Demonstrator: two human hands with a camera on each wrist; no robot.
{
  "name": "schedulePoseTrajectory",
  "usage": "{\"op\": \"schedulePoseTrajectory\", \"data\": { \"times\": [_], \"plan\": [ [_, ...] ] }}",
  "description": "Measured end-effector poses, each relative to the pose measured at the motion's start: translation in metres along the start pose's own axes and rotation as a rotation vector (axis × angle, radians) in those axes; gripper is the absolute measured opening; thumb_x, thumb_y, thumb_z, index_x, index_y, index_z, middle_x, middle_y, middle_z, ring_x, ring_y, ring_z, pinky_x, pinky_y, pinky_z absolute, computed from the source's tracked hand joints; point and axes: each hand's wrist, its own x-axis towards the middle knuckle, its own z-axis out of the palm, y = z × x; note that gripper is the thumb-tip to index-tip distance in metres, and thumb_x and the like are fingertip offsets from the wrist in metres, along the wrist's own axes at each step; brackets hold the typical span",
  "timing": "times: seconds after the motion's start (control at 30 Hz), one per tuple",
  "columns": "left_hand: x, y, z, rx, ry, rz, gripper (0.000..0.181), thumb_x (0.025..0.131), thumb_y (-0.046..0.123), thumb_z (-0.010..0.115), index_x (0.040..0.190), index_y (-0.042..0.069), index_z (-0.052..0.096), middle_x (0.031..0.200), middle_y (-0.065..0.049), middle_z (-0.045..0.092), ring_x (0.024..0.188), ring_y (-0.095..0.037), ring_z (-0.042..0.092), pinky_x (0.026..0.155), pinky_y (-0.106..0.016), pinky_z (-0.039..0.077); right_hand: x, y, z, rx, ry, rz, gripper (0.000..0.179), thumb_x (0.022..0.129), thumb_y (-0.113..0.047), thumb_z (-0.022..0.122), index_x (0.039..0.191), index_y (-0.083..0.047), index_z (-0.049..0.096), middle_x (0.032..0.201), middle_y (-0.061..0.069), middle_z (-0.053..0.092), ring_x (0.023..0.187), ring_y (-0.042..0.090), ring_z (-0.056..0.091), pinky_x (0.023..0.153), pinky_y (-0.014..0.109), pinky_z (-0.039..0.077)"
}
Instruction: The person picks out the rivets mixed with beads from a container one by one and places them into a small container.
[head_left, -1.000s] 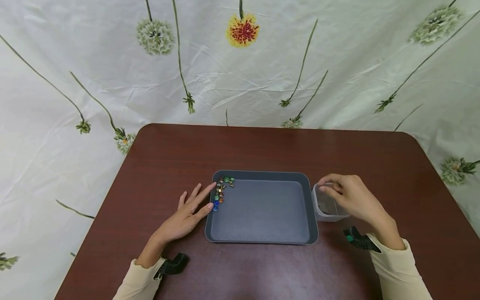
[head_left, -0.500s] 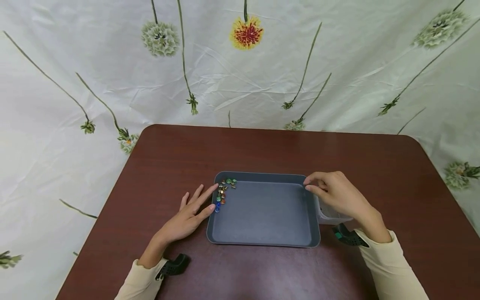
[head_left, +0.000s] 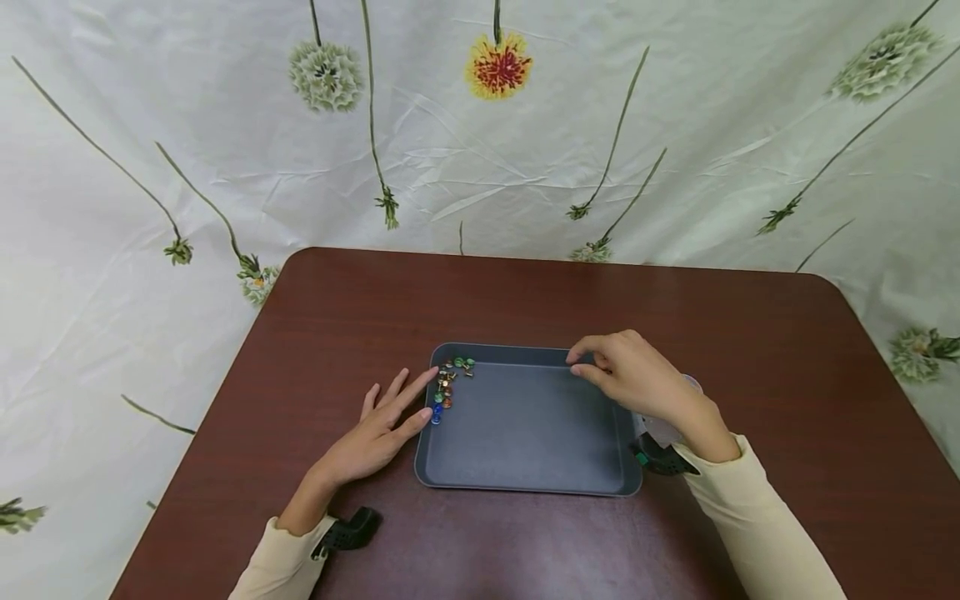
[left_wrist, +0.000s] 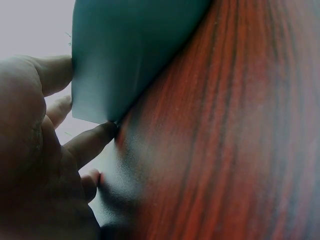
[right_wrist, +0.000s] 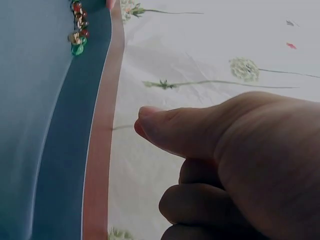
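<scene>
A grey rectangular tray lies on the table. Along its left wall and far left corner lie several small shiny beads, green, gold, red and blue. My left hand rests at the tray's left edge with fingers spread, index and thumb tips on the rim. Over the tray's far right part is my right hand, its thumb and index tips brought together and the other fingers curled. I cannot tell whether a small piece is pinched there. The right wrist view shows the thumb covering that spot.
A clear plastic container stands against the tray's right side, mostly hidden under my right wrist. The dark red-brown wooden table has rounded far corners. Behind it hangs a white cloth with flower prints.
My right hand has moved left from above the clear container, across the tray's right rim, to over its far right part. The left hand keeps its place at the tray's edge.
</scene>
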Motion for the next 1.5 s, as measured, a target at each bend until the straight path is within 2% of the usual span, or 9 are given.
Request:
{"op": "schedulePoseTrajectory", "data": {
  "times": [0.23,0.47,0.63,0.97,1.2,1.33,1.43,1.5],
  "plan": [
    [0.000,0.001,-0.001,-0.003,0.001,0.002,0.060,0.107,0.038,0.046,0.161,0.029,0.023,0.167,-0.002,0.021,0.156,-0.033,-0.002,0.115,-0.065,-0.015,0.021,-0.013,0.014,0.017,-0.036,-0.040,0.018,0.097,-0.019,0.069,0.109,-0.007,0.075,0.050,-0.009,0.029,0.043,0.004,0.025,0.051,0.022,0.029],
    [0.000,0.001,0.000,0.003,-0.002,0.001,0.059,0.107,0.039,0.046,0.161,0.030,0.023,0.167,-0.002,0.020,0.156,-0.034,-0.002,0.115,-0.065,-0.015,0.040,-0.022,0.029,0.031,-0.074,-0.056,0.017,0.095,-0.016,0.070,0.108,-0.006,0.075,0.050,-0.007,0.036,0.045,0.006,0.031,0.049,0.021,0.026],
    [0.000,0.002,-0.001,-0.002,-0.001,0.003,0.059,0.107,0.039,0.046,0.161,0.032,0.022,0.167,0.000,0.021,0.157,-0.032,-0.003,0.115,-0.065,-0.015,0.053,-0.027,0.040,0.020,-0.109,-0.064,0.017,0.096,-0.015,0.069,0.109,-0.007,0.075,0.048,-0.007,0.036,0.043,0.006,0.031,0.046,0.020,0.022],
    [0.000,0.003,0.000,-0.001,-0.006,-0.007,0.059,0.107,0.040,0.045,0.161,0.030,0.023,0.167,0.000,0.021,0.157,-0.032,-0.003,0.115,-0.065,-0.015,0.076,-0.036,0.064,-0.001,-0.158,-0.064,0.018,0.097,-0.016,0.068,0.111,-0.008,0.075,0.049,-0.004,0.044,0.043,0.007,0.038,0.044,0.021,0.025],
    [0.000,0.002,-0.001,0.003,-0.001,-0.001,0.058,0.107,0.040,0.045,0.161,0.032,0.022,0.167,-0.001,0.021,0.157,-0.032,-0.002,0.115,-0.065,-0.014,0.089,-0.042,0.081,-0.034,-0.154,-0.060,0.014,0.096,-0.015,0.069,0.107,-0.011,0.076,0.068,-0.002,0.059,0.054,0.009,0.049,0.048,0.021,0.034],
    [-0.001,0.003,-0.001,0.003,0.000,0.001,0.058,0.108,0.039,0.045,0.161,0.031,0.023,0.167,-0.001,0.021,0.157,-0.033,-0.002,0.115,-0.065,-0.014,0.095,-0.047,0.089,-0.058,-0.142,-0.042,0.014,0.096,-0.017,0.069,0.107,-0.012,0.076,0.091,0.002,0.072,0.063,0.009,0.057,0.054,0.023,0.044],
    [-0.001,0.004,-0.001,0.003,-0.003,0.002,0.059,0.108,0.038,0.045,0.161,0.028,0.023,0.167,-0.001,0.021,0.157,-0.033,-0.002,0.115,-0.065,-0.014,0.098,-0.049,0.093,-0.077,-0.142,-0.026,0.014,0.097,-0.018,0.069,0.107,-0.013,0.076,0.104,0.004,0.074,0.068,0.009,0.061,0.058,0.026,0.048],
    [-0.001,0.004,-0.001,0.003,-0.003,0.004,0.059,0.108,0.038,0.045,0.161,0.025,0.024,0.167,-0.002,0.022,0.156,-0.033,-0.002,0.115,-0.065,-0.013,0.099,-0.049,0.094,-0.084,-0.143,-0.014,0.014,0.097,-0.019,0.068,0.107,-0.013,0.076,0.104,0.004,0.074,0.068,0.010,0.062,0.058,0.027,0.049]
  ]
}}
